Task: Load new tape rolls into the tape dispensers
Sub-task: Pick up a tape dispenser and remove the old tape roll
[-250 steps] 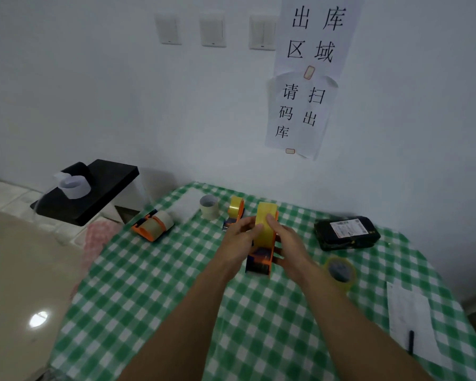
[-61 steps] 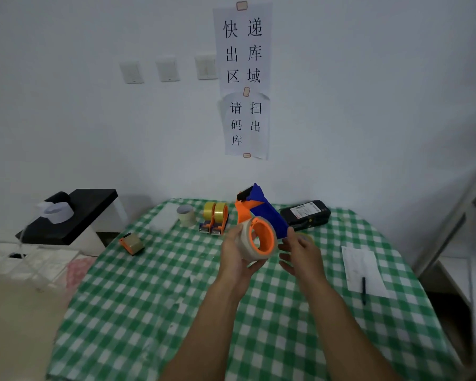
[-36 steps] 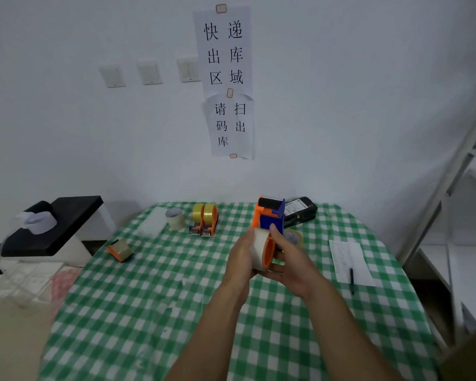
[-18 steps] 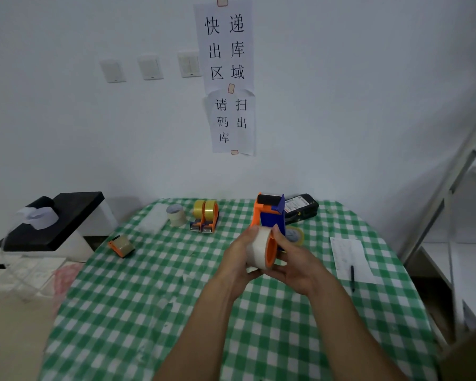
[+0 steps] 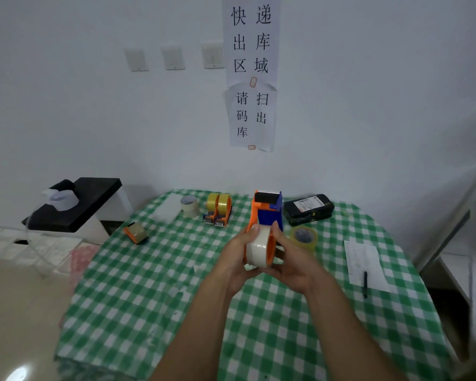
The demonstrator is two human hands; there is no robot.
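Head view: held above the green-checked bench (image 5: 149,298), an orange-and-blue tape dispenser (image 5: 265,215) carrying a white tape roll (image 5: 257,250). Left hand (image 5: 238,257) curled around the roll's left side, right hand (image 5: 293,264) closed on the dispenser's right side. Behind on the bench, two loaded dispensers (image 5: 218,210) side by side, a yellowish roll (image 5: 303,237) just right of the hands.

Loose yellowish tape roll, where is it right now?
Head view: the tape roll lies on the table, right of the hands, just in front of the black scanner.
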